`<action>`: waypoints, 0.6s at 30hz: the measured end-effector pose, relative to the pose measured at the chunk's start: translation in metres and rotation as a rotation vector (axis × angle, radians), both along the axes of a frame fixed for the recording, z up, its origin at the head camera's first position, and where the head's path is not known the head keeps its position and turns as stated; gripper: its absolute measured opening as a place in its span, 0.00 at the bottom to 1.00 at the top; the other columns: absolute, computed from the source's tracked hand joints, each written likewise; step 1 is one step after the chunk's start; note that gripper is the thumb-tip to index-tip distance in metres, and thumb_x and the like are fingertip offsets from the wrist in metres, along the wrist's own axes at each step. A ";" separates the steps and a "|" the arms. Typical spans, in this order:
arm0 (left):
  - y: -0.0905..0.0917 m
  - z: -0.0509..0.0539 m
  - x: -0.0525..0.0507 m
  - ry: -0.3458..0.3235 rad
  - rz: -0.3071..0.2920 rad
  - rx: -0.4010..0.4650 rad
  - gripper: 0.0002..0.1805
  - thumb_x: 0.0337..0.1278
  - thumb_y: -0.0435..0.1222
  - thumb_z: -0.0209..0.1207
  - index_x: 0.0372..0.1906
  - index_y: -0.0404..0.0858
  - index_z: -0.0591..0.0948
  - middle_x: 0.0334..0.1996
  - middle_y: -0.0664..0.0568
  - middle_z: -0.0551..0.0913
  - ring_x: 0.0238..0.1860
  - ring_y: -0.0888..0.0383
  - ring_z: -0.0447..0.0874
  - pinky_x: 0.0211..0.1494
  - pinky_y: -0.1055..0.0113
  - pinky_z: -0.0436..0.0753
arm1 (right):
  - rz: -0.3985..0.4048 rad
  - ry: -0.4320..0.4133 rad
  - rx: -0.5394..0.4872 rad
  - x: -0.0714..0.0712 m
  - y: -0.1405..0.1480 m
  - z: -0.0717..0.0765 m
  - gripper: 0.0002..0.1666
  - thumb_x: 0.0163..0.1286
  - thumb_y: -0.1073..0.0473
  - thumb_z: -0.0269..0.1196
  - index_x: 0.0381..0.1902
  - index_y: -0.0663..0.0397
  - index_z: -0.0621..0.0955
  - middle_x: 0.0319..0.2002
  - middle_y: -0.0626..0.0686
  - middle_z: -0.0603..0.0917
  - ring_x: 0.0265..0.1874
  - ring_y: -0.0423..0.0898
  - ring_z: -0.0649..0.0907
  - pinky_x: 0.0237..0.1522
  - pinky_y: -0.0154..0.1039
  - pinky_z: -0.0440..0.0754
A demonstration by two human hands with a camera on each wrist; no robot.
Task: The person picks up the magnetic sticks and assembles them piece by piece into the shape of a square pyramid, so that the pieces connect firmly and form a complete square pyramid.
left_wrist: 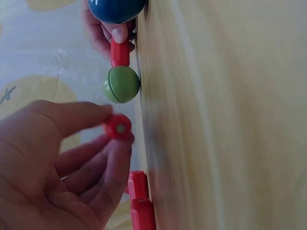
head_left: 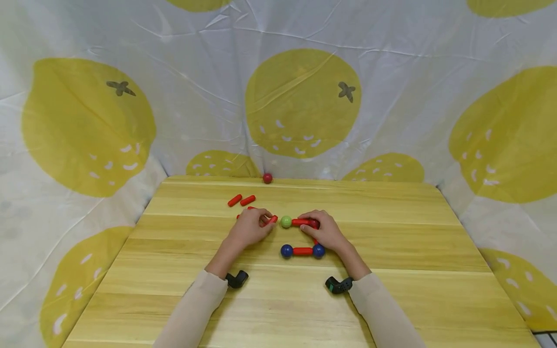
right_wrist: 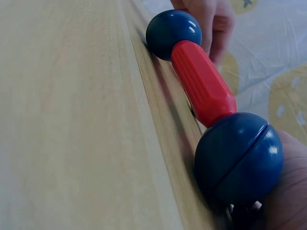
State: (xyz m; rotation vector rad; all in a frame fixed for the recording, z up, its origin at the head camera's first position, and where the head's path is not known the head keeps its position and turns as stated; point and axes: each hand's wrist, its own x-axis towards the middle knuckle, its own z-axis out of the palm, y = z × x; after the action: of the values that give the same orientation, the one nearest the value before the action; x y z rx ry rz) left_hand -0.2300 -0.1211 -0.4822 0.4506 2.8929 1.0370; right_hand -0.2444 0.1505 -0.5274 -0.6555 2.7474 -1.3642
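Observation:
Between thumb and fingertips, my left hand (head_left: pixel 251 227) pinches a red magnetic rod (head_left: pixel 271 220); its round end with a pale centre faces the left wrist camera. Just right of it, a light green ball (head_left: pixel 285 222) joins a second red rod (left_wrist: pixel 120 51). My right hand (head_left: pixel 328 232) holds that rod near a dark red ball (head_left: pixel 314 224), which the fingers partly cover. Nearer me, a red rod (head_left: pixel 302 251) links two blue balls, the left one (head_left: pixel 286 251) and the right one (head_left: pixel 318 251). Another rod (head_left: pixel 315 241), mostly hidden by the right hand, runs between the red ball and the right blue ball.
Two loose red rods (head_left: pixel 241 200) lie beyond the left hand, with more red rods (left_wrist: pixel 139 191) partly hidden beside it. A red ball (head_left: pixel 267 178) sits at the wooden table's (head_left: pixel 278 309) back edge, against a lemon-print cloth (head_left: pixel 209 96).

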 end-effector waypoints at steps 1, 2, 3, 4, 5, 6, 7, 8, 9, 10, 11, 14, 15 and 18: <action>-0.001 -0.001 0.001 -0.031 0.004 0.040 0.12 0.62 0.41 0.71 0.46 0.40 0.88 0.33 0.56 0.89 0.33 0.63 0.84 0.42 0.65 0.86 | 0.000 0.000 -0.001 0.000 0.000 0.000 0.16 0.70 0.52 0.70 0.54 0.44 0.87 0.50 0.50 0.88 0.47 0.48 0.79 0.50 0.43 0.75; -0.001 -0.001 0.002 -0.068 0.010 0.082 0.13 0.61 0.42 0.71 0.47 0.41 0.88 0.33 0.57 0.89 0.33 0.63 0.85 0.41 0.66 0.86 | 0.001 0.001 -0.002 0.000 0.000 0.000 0.16 0.70 0.51 0.70 0.54 0.44 0.87 0.50 0.50 0.88 0.47 0.48 0.79 0.50 0.43 0.76; -0.002 -0.002 0.004 -0.108 0.017 0.119 0.13 0.61 0.44 0.71 0.47 0.42 0.88 0.33 0.57 0.89 0.34 0.63 0.86 0.41 0.66 0.86 | 0.002 0.002 -0.002 0.000 0.000 0.000 0.16 0.70 0.52 0.70 0.54 0.45 0.87 0.50 0.50 0.88 0.47 0.49 0.79 0.50 0.44 0.76; -0.002 -0.002 0.005 -0.146 0.025 0.153 0.14 0.61 0.45 0.71 0.48 0.43 0.88 0.34 0.58 0.89 0.34 0.63 0.86 0.41 0.66 0.85 | 0.003 0.002 -0.003 -0.001 0.000 0.000 0.16 0.70 0.52 0.70 0.54 0.45 0.87 0.51 0.50 0.88 0.48 0.49 0.79 0.51 0.44 0.76; -0.002 -0.003 0.007 -0.180 0.031 0.184 0.15 0.61 0.46 0.71 0.48 0.44 0.88 0.34 0.58 0.90 0.34 0.63 0.87 0.40 0.66 0.85 | 0.004 -0.001 -0.004 -0.001 0.000 0.001 0.16 0.70 0.52 0.70 0.54 0.45 0.87 0.51 0.51 0.88 0.48 0.50 0.80 0.52 0.45 0.76; -0.002 -0.003 0.008 -0.209 0.032 0.209 0.15 0.62 0.47 0.71 0.49 0.44 0.88 0.34 0.58 0.90 0.34 0.63 0.87 0.39 0.67 0.85 | 0.004 -0.003 -0.003 -0.001 0.000 0.001 0.16 0.70 0.52 0.70 0.54 0.45 0.87 0.52 0.51 0.88 0.49 0.50 0.80 0.53 0.45 0.76; -0.002 -0.003 0.010 -0.240 0.030 0.234 0.16 0.62 0.47 0.70 0.49 0.44 0.88 0.34 0.57 0.91 0.34 0.62 0.88 0.39 0.66 0.85 | 0.003 -0.008 -0.001 -0.002 0.000 0.001 0.16 0.70 0.52 0.70 0.54 0.45 0.87 0.52 0.50 0.88 0.50 0.50 0.80 0.54 0.46 0.77; -0.001 -0.003 0.011 -0.272 0.029 0.258 0.16 0.62 0.47 0.70 0.50 0.43 0.88 0.34 0.56 0.91 0.34 0.61 0.89 0.39 0.66 0.85 | 0.002 -0.010 -0.001 -0.002 0.000 0.001 0.16 0.70 0.53 0.70 0.54 0.45 0.87 0.53 0.51 0.88 0.51 0.51 0.80 0.55 0.47 0.77; 0.000 -0.003 0.012 -0.299 0.026 0.277 0.17 0.63 0.47 0.70 0.50 0.43 0.88 0.34 0.56 0.91 0.34 0.61 0.90 0.39 0.67 0.85 | -0.001 -0.014 -0.003 -0.003 0.000 0.001 0.16 0.70 0.53 0.70 0.54 0.45 0.87 0.54 0.51 0.87 0.52 0.51 0.80 0.56 0.48 0.77; 0.001 -0.004 0.013 -0.324 0.021 0.298 0.17 0.63 0.47 0.70 0.50 0.42 0.88 0.35 0.55 0.91 0.34 0.60 0.90 0.40 0.66 0.86 | -0.003 -0.015 -0.003 -0.003 0.000 0.001 0.16 0.70 0.53 0.70 0.54 0.46 0.87 0.54 0.51 0.87 0.53 0.52 0.80 0.57 0.49 0.77; 0.002 -0.005 0.013 -0.346 0.013 0.319 0.17 0.64 0.47 0.69 0.51 0.41 0.88 0.35 0.54 0.92 0.34 0.59 0.91 0.40 0.66 0.87 | -0.006 -0.017 -0.004 -0.002 -0.001 0.001 0.16 0.70 0.53 0.70 0.55 0.46 0.87 0.55 0.51 0.87 0.53 0.52 0.80 0.57 0.50 0.77; 0.005 -0.007 0.015 -0.406 0.008 0.357 0.18 0.65 0.47 0.69 0.51 0.39 0.87 0.36 0.52 0.92 0.35 0.58 0.92 0.43 0.65 0.88 | -0.014 -0.014 -0.003 -0.002 -0.003 0.000 0.16 0.71 0.53 0.70 0.55 0.46 0.87 0.56 0.52 0.87 0.54 0.52 0.80 0.57 0.50 0.78; 0.007 -0.008 0.015 -0.416 0.012 0.359 0.18 0.65 0.47 0.69 0.51 0.39 0.87 0.36 0.51 0.92 0.35 0.57 0.92 0.43 0.65 0.89 | -0.017 -0.013 -0.003 -0.002 -0.003 0.000 0.16 0.71 0.53 0.70 0.55 0.46 0.87 0.56 0.52 0.87 0.53 0.52 0.80 0.57 0.49 0.78; 0.011 -0.009 0.017 -0.429 0.028 0.358 0.20 0.64 0.47 0.69 0.52 0.38 0.86 0.37 0.51 0.92 0.35 0.57 0.92 0.45 0.64 0.89 | -0.018 -0.007 -0.007 -0.002 -0.005 0.000 0.16 0.71 0.54 0.70 0.55 0.46 0.87 0.56 0.52 0.87 0.53 0.52 0.80 0.56 0.49 0.78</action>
State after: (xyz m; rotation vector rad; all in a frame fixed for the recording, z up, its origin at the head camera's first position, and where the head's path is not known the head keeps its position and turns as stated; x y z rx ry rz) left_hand -0.2129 -0.1100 -0.4909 0.1665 2.3531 1.4555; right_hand -0.2461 0.1458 -0.5279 -0.6261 2.7508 -1.3780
